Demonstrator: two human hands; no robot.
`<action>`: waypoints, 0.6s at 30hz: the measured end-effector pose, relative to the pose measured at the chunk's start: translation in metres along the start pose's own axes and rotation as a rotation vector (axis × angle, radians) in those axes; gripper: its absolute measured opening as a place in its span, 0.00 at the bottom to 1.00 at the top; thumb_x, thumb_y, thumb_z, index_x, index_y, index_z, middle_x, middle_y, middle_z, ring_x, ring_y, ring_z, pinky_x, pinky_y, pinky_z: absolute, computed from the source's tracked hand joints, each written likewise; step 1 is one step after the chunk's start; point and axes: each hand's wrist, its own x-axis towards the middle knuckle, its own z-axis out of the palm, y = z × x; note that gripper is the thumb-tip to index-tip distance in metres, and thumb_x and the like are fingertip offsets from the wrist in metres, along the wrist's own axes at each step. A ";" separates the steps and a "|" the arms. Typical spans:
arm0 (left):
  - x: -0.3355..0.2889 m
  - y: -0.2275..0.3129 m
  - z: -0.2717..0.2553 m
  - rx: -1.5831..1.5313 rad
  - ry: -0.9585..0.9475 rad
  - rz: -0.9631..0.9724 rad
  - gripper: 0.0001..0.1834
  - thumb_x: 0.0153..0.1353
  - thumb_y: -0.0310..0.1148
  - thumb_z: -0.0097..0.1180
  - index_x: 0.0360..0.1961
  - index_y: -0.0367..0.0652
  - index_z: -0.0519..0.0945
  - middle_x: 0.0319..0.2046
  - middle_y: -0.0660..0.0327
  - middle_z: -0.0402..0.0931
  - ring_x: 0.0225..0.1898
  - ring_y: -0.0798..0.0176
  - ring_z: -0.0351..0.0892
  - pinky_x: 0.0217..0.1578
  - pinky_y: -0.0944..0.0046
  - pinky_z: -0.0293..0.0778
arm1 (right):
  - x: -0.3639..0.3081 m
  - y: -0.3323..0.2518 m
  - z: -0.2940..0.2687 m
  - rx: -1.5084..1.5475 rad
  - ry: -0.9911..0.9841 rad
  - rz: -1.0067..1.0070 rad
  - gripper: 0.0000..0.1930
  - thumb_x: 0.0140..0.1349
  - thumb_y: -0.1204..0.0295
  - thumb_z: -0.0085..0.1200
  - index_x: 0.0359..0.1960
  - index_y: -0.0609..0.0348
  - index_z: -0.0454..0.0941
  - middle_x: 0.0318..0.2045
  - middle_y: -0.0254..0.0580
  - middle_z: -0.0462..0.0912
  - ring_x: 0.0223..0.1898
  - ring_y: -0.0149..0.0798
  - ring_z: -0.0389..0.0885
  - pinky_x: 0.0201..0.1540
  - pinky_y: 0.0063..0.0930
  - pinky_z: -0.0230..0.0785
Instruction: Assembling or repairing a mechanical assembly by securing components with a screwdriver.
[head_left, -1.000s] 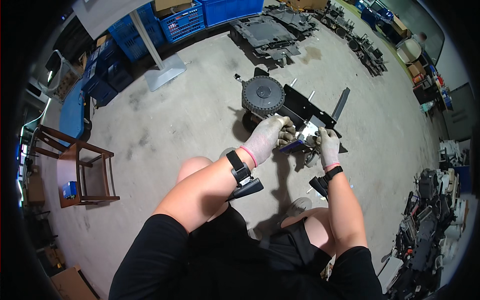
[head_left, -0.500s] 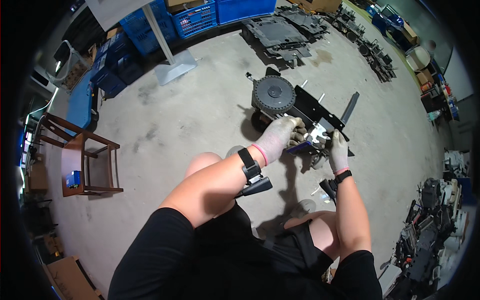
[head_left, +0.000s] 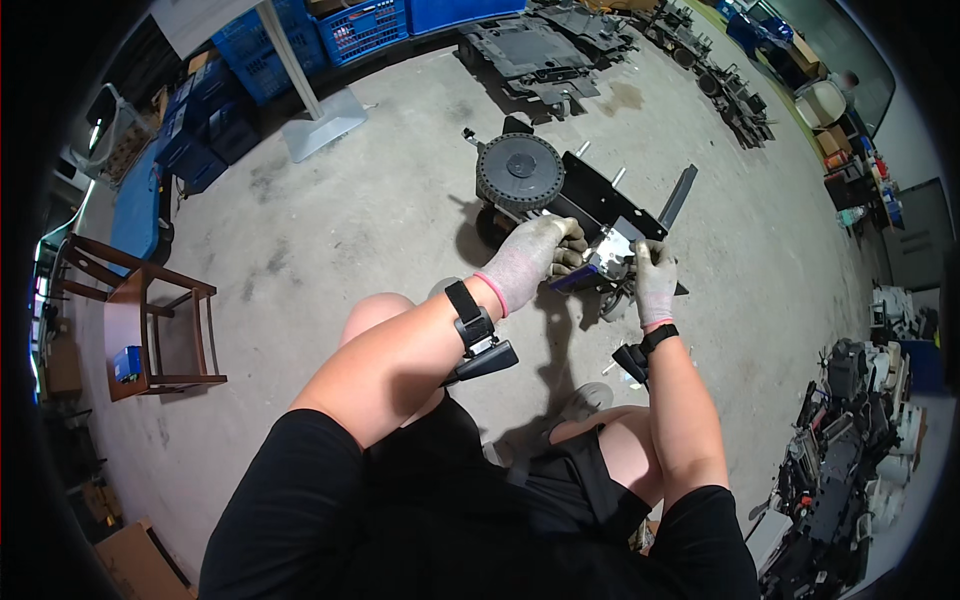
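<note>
- Gloved left hand (head_left: 535,258), in a pale grey knit glove with a pink cuff, has its fingers curled at the near edge of a black metal wheeled frame (head_left: 590,188); whether they pinch a part cannot be told.
- Gloved right hand (head_left: 655,280), in a matching glove, is a short way to its right, fingers bent at the frame's right end; its grip cannot be made out either.
- Between the two hands sits a shiny silver metal plate (head_left: 612,250), with a dark blue-purple bar (head_left: 575,281) along the frame's near side, just below the left hand's fingers.
- Just beyond the left hand, a round black wheel with a ridged rim (head_left: 520,170) lies face up on the frame.
- Past the right hand, a long black bar (head_left: 677,198) slants outward.
- Behind each hand, a black strap circles the wrist.
- Well to the left of the left hand stands a brown wooden chair (head_left: 128,325), a small blue box (head_left: 127,364) on its seat.
- Far beyond both hands, flat dark grey chassis panels (head_left: 525,60) lie on the grey concrete floor (head_left: 300,250).
- Well to the right of the right hand is a heap of black and white parts (head_left: 830,460).
</note>
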 end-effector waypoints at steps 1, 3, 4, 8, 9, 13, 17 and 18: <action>0.001 0.000 0.000 -0.001 -0.002 0.001 0.13 0.71 0.37 0.45 0.40 0.38 0.75 0.32 0.61 0.75 0.29 0.70 0.75 0.28 0.70 0.73 | -0.002 -0.001 0.000 -0.015 -0.019 -0.062 0.15 0.70 0.63 0.51 0.42 0.65 0.80 0.34 0.38 0.84 0.32 0.28 0.79 0.34 0.24 0.73; 0.003 -0.002 -0.006 -0.009 0.003 -0.001 0.13 0.71 0.37 0.44 0.39 0.38 0.75 0.33 0.61 0.75 0.28 0.70 0.75 0.28 0.70 0.73 | -0.012 -0.024 -0.002 0.083 -0.096 -0.035 0.14 0.72 0.64 0.49 0.43 0.66 0.78 0.36 0.41 0.84 0.33 0.29 0.81 0.35 0.24 0.74; 0.003 -0.001 -0.004 -0.011 0.001 -0.001 0.13 0.71 0.37 0.44 0.39 0.38 0.75 0.33 0.61 0.75 0.28 0.70 0.75 0.28 0.70 0.73 | -0.013 -0.027 -0.005 0.329 -0.155 0.099 0.14 0.73 0.64 0.48 0.43 0.65 0.77 0.36 0.41 0.84 0.33 0.30 0.81 0.35 0.24 0.74; 0.001 0.001 0.002 -0.004 -0.008 -0.009 0.12 0.71 0.37 0.44 0.39 0.38 0.75 0.32 0.61 0.75 0.28 0.70 0.75 0.28 0.71 0.72 | -0.002 -0.011 -0.012 0.711 -0.262 0.324 0.15 0.75 0.61 0.45 0.41 0.61 0.75 0.31 0.37 0.81 0.27 0.29 0.78 0.29 0.22 0.71; 0.001 0.000 0.003 -0.007 -0.019 -0.013 0.12 0.71 0.37 0.44 0.38 0.39 0.75 0.32 0.61 0.75 0.28 0.70 0.74 0.28 0.71 0.72 | 0.004 -0.005 -0.014 0.757 -0.263 0.370 0.15 0.75 0.61 0.45 0.39 0.61 0.76 0.28 0.36 0.80 0.24 0.29 0.77 0.27 0.21 0.69; -0.003 0.003 0.002 -0.027 0.001 -0.012 0.12 0.71 0.37 0.44 0.38 0.39 0.75 0.31 0.62 0.74 0.27 0.70 0.74 0.27 0.71 0.72 | 0.008 -0.010 -0.015 0.230 -0.237 0.214 0.13 0.70 0.65 0.51 0.45 0.63 0.79 0.32 0.35 0.81 0.30 0.25 0.76 0.32 0.20 0.69; -0.003 0.002 0.002 -0.007 -0.004 -0.010 0.12 0.71 0.36 0.45 0.38 0.39 0.75 0.31 0.62 0.74 0.27 0.71 0.74 0.27 0.71 0.72 | 0.000 -0.012 -0.003 0.081 -0.059 -0.076 0.16 0.68 0.68 0.53 0.51 0.67 0.77 0.41 0.42 0.85 0.40 0.30 0.80 0.46 0.24 0.72; -0.002 0.002 0.001 -0.012 0.002 -0.009 0.12 0.70 0.36 0.45 0.38 0.39 0.75 0.31 0.63 0.75 0.27 0.71 0.74 0.27 0.71 0.72 | -0.002 -0.014 -0.002 0.152 -0.075 -0.038 0.16 0.68 0.68 0.53 0.52 0.67 0.77 0.42 0.43 0.85 0.42 0.31 0.80 0.47 0.25 0.72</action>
